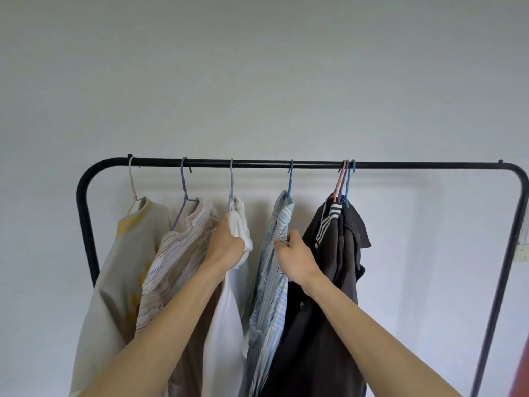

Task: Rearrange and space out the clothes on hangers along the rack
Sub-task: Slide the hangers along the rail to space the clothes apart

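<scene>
A black metal rack (257,163) carries several garments on hangers. From the left hang a cream top with yellow stripes (134,253), a striped beige shirt (183,247), a white garment (226,325), and a blue striped shirt (272,282). Dark garments (337,282) bunch together on three hangers at the right. My left hand (226,245) is closed on the shoulder of the white garment. My right hand (294,256) grips the edge of the blue striped shirt, right beside the dark garments.
A plain pale wall stands behind the rack. The bar right of the dark garments (429,165) carries no hangers up to the right post (503,270). A pale cloth (523,239) hangs at the right frame edge, with something reddish (519,373) below it.
</scene>
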{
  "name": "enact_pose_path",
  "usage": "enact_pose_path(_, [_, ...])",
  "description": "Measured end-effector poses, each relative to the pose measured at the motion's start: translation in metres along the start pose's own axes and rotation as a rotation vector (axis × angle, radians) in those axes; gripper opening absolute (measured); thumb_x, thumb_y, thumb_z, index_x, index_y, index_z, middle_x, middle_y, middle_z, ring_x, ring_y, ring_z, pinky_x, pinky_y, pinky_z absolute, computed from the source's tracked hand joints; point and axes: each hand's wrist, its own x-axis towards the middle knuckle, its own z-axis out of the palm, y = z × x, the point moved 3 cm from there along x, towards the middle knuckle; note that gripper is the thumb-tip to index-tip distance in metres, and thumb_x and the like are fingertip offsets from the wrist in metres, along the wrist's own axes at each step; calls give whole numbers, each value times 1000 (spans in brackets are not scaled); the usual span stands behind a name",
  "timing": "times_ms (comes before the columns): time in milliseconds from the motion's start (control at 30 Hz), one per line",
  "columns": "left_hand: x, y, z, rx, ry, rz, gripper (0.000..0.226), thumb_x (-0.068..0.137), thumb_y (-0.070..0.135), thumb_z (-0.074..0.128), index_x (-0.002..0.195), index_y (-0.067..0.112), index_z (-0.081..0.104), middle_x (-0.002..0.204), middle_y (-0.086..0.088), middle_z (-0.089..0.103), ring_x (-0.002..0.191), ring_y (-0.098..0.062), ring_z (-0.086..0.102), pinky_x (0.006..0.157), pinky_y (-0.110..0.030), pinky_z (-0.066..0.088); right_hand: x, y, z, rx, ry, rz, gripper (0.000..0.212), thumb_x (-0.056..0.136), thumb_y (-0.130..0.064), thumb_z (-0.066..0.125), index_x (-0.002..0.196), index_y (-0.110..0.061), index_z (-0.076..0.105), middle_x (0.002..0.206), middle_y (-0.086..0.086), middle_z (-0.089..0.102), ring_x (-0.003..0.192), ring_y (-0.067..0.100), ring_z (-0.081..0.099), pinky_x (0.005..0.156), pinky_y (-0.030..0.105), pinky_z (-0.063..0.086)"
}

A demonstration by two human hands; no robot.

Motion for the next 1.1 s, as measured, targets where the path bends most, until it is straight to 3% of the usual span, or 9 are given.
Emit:
enact_pose_path(233, [0, -3, 6, -30, -6, 2, 38, 77, -23, 43, 98, 8, 47, 74, 4, 45, 67, -11, 45, 44, -2, 34, -8, -1, -10, -93, -33, 7, 19, 92, -21, 40, 103, -7, 45, 84, 7, 59, 68, 22, 50, 61, 34, 40])
enact_pose_path(400, [1, -6, 11, -11, -27, -17, 36, 81, -19, 44, 92, 15, 43, 76, 6, 43, 65, 2, 40, 51, -9, 32, -6, 2, -16, -193, -48, 21, 19, 88, -20, 36, 100, -9, 45, 95, 18, 65, 74, 30, 54, 68, 38, 45])
enact_pose_path(467, [5, -10, 12, -19, -43, -39, 33, 78, -18, 44, 93, 12, 45, 77, 3, 46, 65, -3, 43, 53, -16, 33, -5, 3, -19, -212, -46, 24, 18, 85, -20, 35, 98, -9, 44, 95, 20, 64, 72, 30, 52, 67, 39, 45])
enact_pose_path(567, [12, -16, 13, -2, -58, -69, 23, 74, -9, 44, 91, 6, 46, 79, 0, 49, 70, -15, 49, 53, -15, 33, -6, -2, -20, -214, -43, 16, 19, 85, -16, 36, 98, -7, 47, 96, 18, 64, 82, 36, 58, 73, 42, 49])
enact_pose_path(700, [17, -20, 14, 14, -52, -103, 53, 75, -8, 47, 128, -3, 46, 116, -17, 57, 106, -30, 56, 75, -29, 38, -7, -10, -17, -173, -52, 0, 22, 83, -13, 35, 98, -7, 50, 96, 16, 65, 85, 34, 58, 70, 38, 46])
enact_pose_path(800, [14, -16, 14, 25, -44, -116, 59, 80, -10, 48, 137, 2, 40, 124, -15, 53, 105, -23, 50, 81, -30, 37, -9, -10, -15, -169, -27, 11, 23, 82, -14, 34, 98, -9, 50, 95, 15, 64, 86, 36, 59, 72, 39, 49])
enact_pose_path(933, [12, -16, 12, 34, -51, -108, 62, 74, -11, 50, 134, -3, 41, 121, -22, 56, 110, -32, 57, 66, -28, 37, -12, -8, -13, -150, -38, 19, 20, 81, -14, 34, 95, -10, 48, 90, 15, 63, 71, 29, 52, 67, 38, 48])
enact_pose_path(1033, [11, -17, 8, 38, -46, -115, 58, 78, -13, 50, 134, -1, 41, 118, -16, 56, 95, -21, 53, 65, -25, 35, -14, -8, -13, -162, -47, 10, 19, 80, -16, 34, 93, -14, 48, 89, 14, 63, 71, 27, 50, 66, 38, 46])
enact_pose_path(1100, [10, -17, 6, 36, -45, -106, 54, 79, -13, 50, 131, 2, 43, 113, -11, 54, 96, -20, 53, 62, -23, 35, -15, -9, -13, -166, -56, -1, 23, 81, -17, 34, 97, -16, 50, 92, 15, 65, 72, 27, 50, 67, 37, 45])
